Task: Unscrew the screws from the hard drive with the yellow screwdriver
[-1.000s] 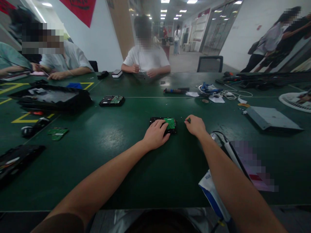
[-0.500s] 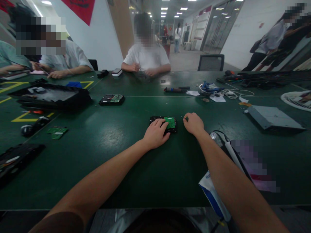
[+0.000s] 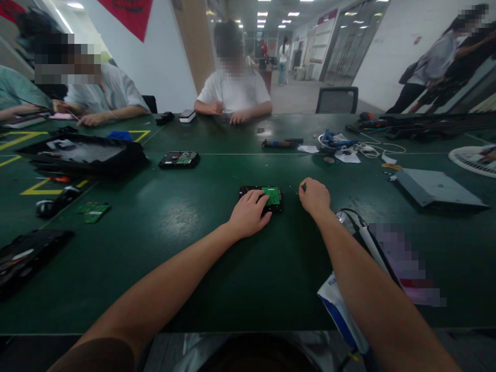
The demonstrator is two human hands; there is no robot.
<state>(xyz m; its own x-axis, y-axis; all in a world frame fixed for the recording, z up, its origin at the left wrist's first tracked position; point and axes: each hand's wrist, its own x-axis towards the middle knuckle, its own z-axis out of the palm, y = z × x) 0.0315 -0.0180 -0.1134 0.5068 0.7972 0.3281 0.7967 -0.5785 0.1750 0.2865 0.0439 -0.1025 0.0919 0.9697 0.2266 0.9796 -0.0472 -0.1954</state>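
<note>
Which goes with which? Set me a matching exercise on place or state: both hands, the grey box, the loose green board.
1. left hand
2. right hand
3. grey box
4. loose green board

A. to the right of both hands
B. to the left of both hands
C. curled around a small, mostly hidden thing
D. spread over a black-and-green unit

Pairs: 1-D, 2-C, 3-A, 4-B

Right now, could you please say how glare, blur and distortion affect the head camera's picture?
In the head view, pale glare marks the table left of the left hand; the seated person opposite looks hazy; standing people at the right edge look slanted, likely by lens distortion; the small item in the right hand is indistinct.
</note>
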